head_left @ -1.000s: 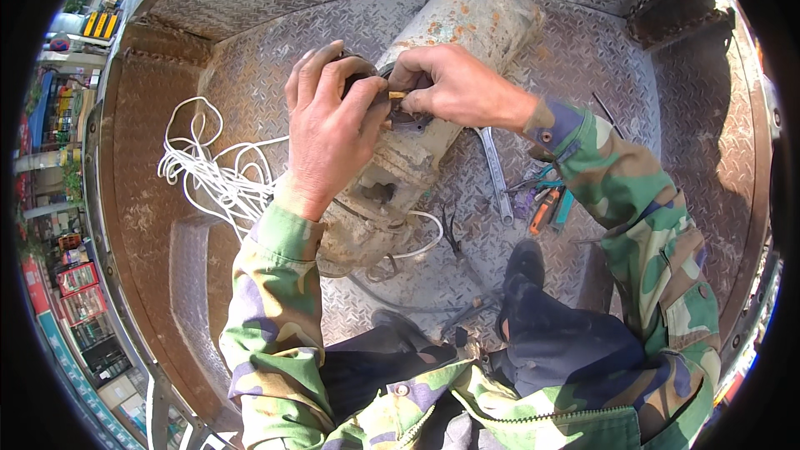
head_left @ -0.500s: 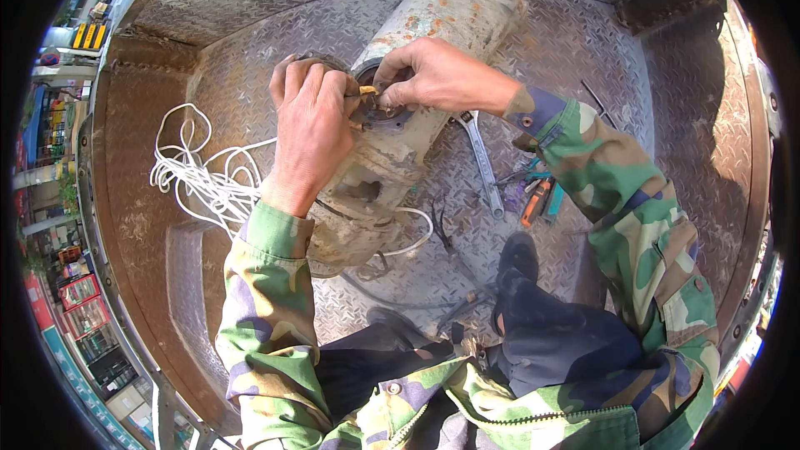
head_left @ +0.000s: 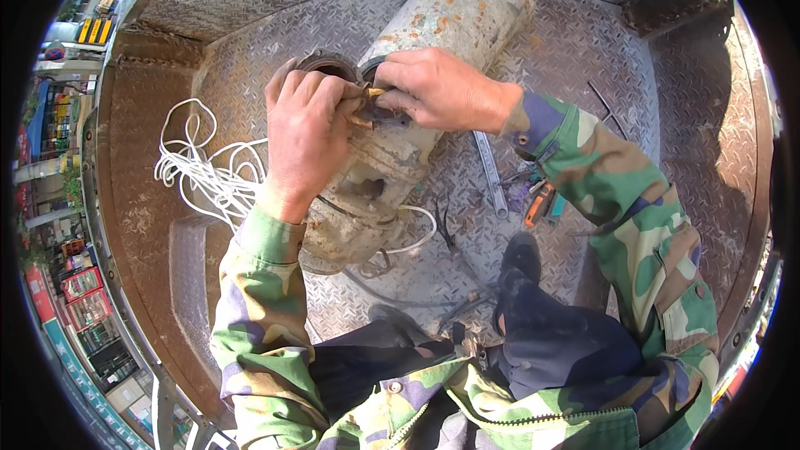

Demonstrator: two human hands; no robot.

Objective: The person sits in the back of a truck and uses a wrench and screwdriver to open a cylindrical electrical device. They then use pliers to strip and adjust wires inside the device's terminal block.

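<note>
A grimy, rust-flecked cylindrical machine body (head_left: 454,8), like a submersible pump, lies slanted on the metal floor. Over the round opening in its side, both hands meet at a short yellow piece (head_left: 375,92), which looks like a wire end. My left hand (head_left: 307,137) is closed, its thumb and fingertips pinching at the left end of that piece. From the other side my right hand (head_left: 450,90) pinches at it too, fingers bent over the opening. A dark round flange (head_left: 327,63) shows behind my left fingers. Fingers hide most of the opening's inside.
Loops of white cord (head_left: 204,168) lie left of the machine. On the right are a steel spanner (head_left: 492,175), an orange-handled tool (head_left: 539,205) and a thin dark rod (head_left: 608,108). Dark cable lies near my shoe (head_left: 521,258). Rusty metal walls (head_left: 146,150) enclose the floor.
My right hand has come slightly lower, its fingers closing in at the yellow piece. My left hand has shifted slightly left, and more of the dark flange shows.
</note>
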